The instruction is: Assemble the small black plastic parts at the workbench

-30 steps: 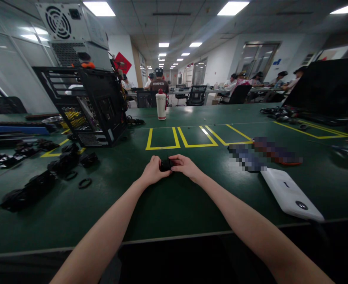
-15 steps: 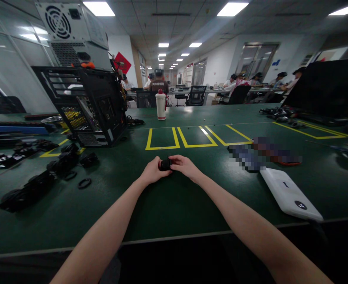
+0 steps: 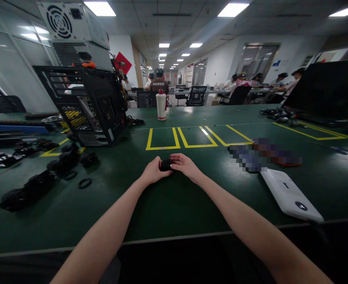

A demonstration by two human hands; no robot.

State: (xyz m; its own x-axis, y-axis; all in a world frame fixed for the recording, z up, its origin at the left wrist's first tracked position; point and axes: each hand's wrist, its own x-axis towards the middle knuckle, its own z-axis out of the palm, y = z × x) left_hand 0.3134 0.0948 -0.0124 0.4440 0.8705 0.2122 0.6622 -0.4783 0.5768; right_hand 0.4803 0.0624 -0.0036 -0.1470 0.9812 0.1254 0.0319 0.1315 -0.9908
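Note:
Above the green table [image 3: 174, 205], my left hand [image 3: 153, 172] is closed around a small black cylindrical part [image 3: 165, 165], thumb on the near side. My right hand [image 3: 185, 165] reaches in from the other side, its fingertips and thumb pinching the right end of the same part. The fingers cover much of it, so its exact kind does not show. To the left lie two black rings [image 3: 85, 183] and a row of black parts [image 3: 29, 190], with a separate black piece [image 3: 88, 159] beside them.
An open computer case [image 3: 103, 106] bears a power supply [image 3: 70, 23] at left. A white bottle [image 3: 161, 106] stands beyond yellow tape frames [image 3: 162, 148]. Right are blurred-out phones [image 3: 276, 153], a white device [image 3: 290, 193], a thin dark tool [image 3: 339, 150] and a black monitor [image 3: 324, 86].
My right fingers have shifted slightly at the part's end, while my left hand stays in place. A pale, blurred shape at the far right edge is gone from view.

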